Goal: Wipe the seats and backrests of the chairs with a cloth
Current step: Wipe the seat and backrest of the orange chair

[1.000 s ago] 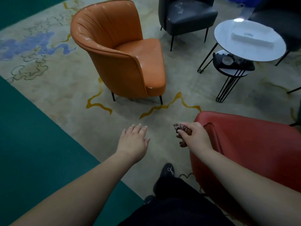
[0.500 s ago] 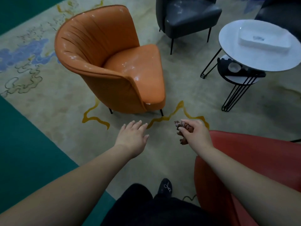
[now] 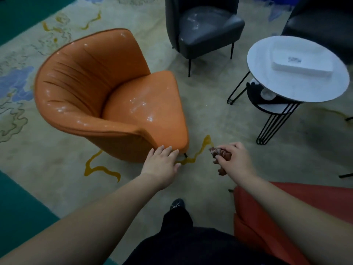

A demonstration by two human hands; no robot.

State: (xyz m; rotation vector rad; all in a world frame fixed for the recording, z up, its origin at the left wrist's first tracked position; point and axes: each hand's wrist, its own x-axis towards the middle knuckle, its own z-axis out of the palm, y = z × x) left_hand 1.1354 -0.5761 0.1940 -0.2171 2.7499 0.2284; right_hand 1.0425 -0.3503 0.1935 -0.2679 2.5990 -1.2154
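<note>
Most of the cloth [image 3: 219, 155] is buried inside the grip of the right hand [image 3: 234, 159]. The red chair [image 3: 286, 217] runs off the right and bottom edges. The dark chair [image 3: 322, 25] at top right is cropped, and the print on the white box [image 3: 301, 64] is too blurred to read.

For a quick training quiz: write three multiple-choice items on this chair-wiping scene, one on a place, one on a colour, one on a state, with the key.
1. Where is the white box?
A. on the round table
B. on the orange chair's seat
C. on the carpet

2. What colour is the chair behind the orange chair?
A. green
B. dark grey
C. white

3. How is the cloth held?
A. spread flat under the left hand
B. draped over a backrest
C. bunched in the right hand

Key: 1 A, the box lies on the tabletop. 2 B, its seat and back are dark grey. 3 C, the right hand's fingers curl round it, while the left hand is open.
</note>
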